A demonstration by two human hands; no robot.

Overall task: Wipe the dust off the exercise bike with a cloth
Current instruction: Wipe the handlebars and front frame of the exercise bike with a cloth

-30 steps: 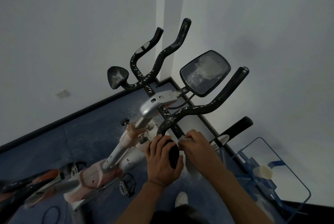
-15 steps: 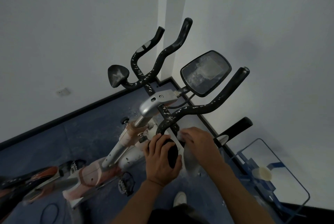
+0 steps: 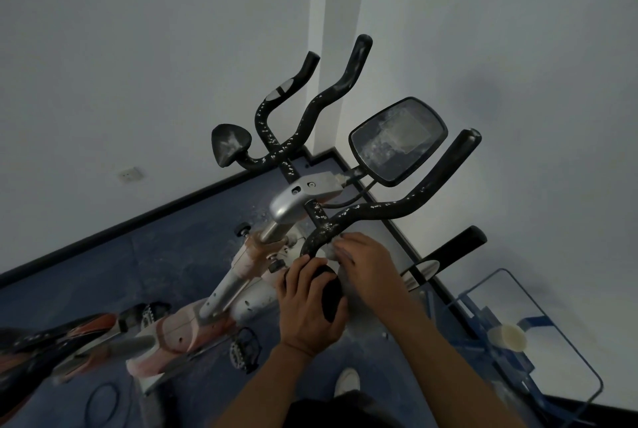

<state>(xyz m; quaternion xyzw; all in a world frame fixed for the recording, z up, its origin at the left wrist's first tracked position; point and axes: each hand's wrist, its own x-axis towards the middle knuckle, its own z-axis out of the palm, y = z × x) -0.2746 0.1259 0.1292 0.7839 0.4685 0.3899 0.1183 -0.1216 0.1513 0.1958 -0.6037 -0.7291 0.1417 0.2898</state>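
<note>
The exercise bike (image 3: pixel 221 293) stands in a room corner, its black handlebars (image 3: pixel 386 210) flecked with white dust and its oval console screen (image 3: pixel 397 139) smeared grey. My left hand (image 3: pixel 307 307) grips the black elbow pad (image 3: pixel 331 293) at the near end of the right handlebar. My right hand (image 3: pixel 366 265) presses a pale cloth (image 3: pixel 329 250) against the curved bar just above that pad; the cloth is mostly hidden under my fingers.
White walls meet in the corner behind the bike. A blue-framed glass stand (image 3: pixel 538 341) with a white cup (image 3: pixel 507 336) is at the lower right. The bike's saddle (image 3: pixel 45 341) is at the lower left, a pedal (image 3: pixel 243 350) and my shoe (image 3: pixel 347 381) below.
My right hand has slid the cloth up the bar, from beside the pad to the bend above it. My left hand has stayed on the pad.
</note>
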